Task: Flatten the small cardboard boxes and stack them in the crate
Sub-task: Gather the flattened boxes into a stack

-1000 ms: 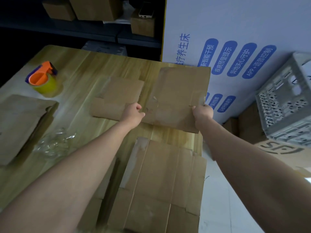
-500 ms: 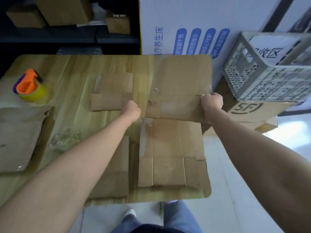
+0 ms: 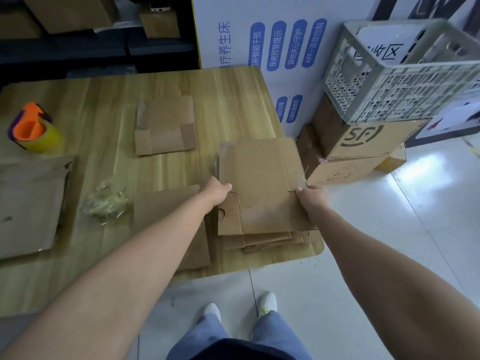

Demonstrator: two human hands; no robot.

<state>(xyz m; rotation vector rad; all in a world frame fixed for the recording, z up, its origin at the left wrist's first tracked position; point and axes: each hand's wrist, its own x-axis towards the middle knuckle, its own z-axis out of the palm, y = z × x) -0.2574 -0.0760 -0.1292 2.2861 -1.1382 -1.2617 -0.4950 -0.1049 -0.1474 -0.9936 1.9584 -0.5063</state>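
Gripping a flattened box (image 3: 262, 183) by its side edges, both hands clamp it. Left hand (image 3: 218, 190) and right hand (image 3: 311, 197) hold it over a cardboard stack (image 3: 270, 241) on the desk (image 3: 104, 100).

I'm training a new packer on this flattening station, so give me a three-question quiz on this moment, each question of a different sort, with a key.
1. True or false: both hands grip the flattened cardboard box lying on top of the pile at the table's near right corner.
2. Multiple choice: the grey plastic crate stands on
A. the wooden table
B. a cardboard box printed SF
C. the floor
3. Fill in: the orange-handled item at the table's far left is a ____.

Key
1. True: the left hand holds its left edge, the right hand its right edge.
2. B: the SF box sits under the crate, beside the table.
3. Tape dispenser.
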